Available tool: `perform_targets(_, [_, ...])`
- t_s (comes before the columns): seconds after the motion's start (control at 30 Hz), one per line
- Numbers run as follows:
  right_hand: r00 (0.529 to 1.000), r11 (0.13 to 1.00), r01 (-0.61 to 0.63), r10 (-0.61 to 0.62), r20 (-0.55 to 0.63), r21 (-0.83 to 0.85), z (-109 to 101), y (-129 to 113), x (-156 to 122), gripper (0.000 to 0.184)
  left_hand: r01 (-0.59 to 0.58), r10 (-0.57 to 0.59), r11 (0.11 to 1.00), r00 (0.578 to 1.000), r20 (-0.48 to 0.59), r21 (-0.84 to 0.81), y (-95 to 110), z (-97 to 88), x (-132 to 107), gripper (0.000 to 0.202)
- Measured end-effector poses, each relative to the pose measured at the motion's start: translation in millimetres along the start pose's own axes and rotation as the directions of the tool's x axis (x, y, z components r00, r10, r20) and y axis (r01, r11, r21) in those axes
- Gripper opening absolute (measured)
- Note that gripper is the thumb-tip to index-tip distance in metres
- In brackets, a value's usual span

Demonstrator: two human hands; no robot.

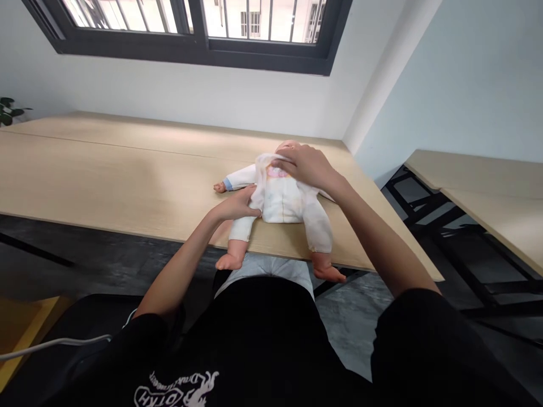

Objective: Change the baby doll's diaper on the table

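Observation:
A baby doll (283, 198) in white clothes lies on its back on the table, its feet sticking out past the near edge. The white shirt (262, 169) looks loose and thin over its chest, where a pink and orange print shows. My left hand (238, 204) is at the doll's side by the hip, thumb and fingers closed on the shirt's edge. Across the upper chest, just below the face, my right hand (307, 165) has its fingers bent onto the shirt near the collar. It hides the doll's neck and part of the head. One sleeve with a blue cuff (228, 183) stretches out to the left.
The light wooden table (106, 181) reaches left along the wall under a barred window (195, 42). A second table (487, 181) with black legs stands at right. Down at left are a black chair (85, 333) and a white cable (63, 341).

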State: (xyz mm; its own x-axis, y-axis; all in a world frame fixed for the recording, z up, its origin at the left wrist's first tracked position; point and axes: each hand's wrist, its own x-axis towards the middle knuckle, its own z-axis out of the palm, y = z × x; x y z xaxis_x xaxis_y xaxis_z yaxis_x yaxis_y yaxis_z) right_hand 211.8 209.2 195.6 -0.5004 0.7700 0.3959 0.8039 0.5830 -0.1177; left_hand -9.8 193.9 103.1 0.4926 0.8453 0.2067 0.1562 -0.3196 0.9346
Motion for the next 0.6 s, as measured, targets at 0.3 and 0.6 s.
perform_targets(0.3, [0.986, 0.984, -0.163, 0.160, 0.046, 0.073, 76.5, 75.7, 32.3, 0.023, -0.080, 0.160, 0.938, 0.963, -0.217, 0.338, -4.0, 17.2, 9.7, 0.085])
perform_targets(0.6, [0.870, 0.888, -0.459, 0.450, -0.201, -0.001, 78.4, 85.6, 7.0, 0.036, -0.511, 0.143, 0.507, 0.844, 0.516, 0.694, 34.9, 51.3, 49.2, 0.043])
